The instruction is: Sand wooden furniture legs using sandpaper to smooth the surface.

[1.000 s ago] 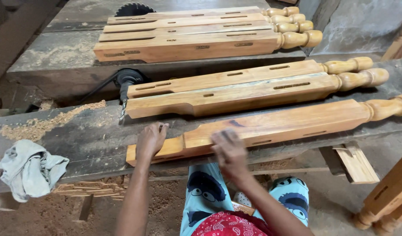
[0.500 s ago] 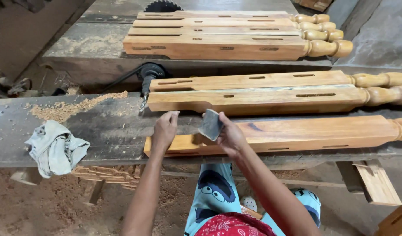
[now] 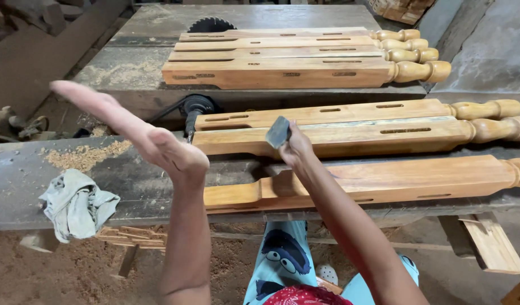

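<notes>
Two long surfaces fill the view: a grey, worn tabletop (image 3: 22, 186) running across the front, dusted with sawdust (image 3: 85, 155) at its left, and behind it a saw table (image 3: 130, 68) with a dark circular blade (image 3: 211, 24) rising at its far edge. Four turned wooden legs (image 3: 282, 72) lie side by side on that saw table, knobbed ends to the right. Two more legs (image 3: 350, 135) lie on the tabletop's far side, slots cut in their upper faces. Nearest the person, a single wooden leg (image 3: 395, 181) rests along the front edge of the tabletop, its narrowed end to the left and its turned end to the right. A black power tool (image 3: 195, 107) with a cord sits between the two surfaces, just left of the middle pair. A crumpled pale cloth (image 3: 76, 206) hangs over the front edge at the left. The left hand (image 3: 135, 130) is lifted off the wood, fingers straight and released, holding nothing. The right hand (image 3: 297, 149) is raised above the near leg, clenched around a small grey sanding block (image 3: 278, 133).
</notes>
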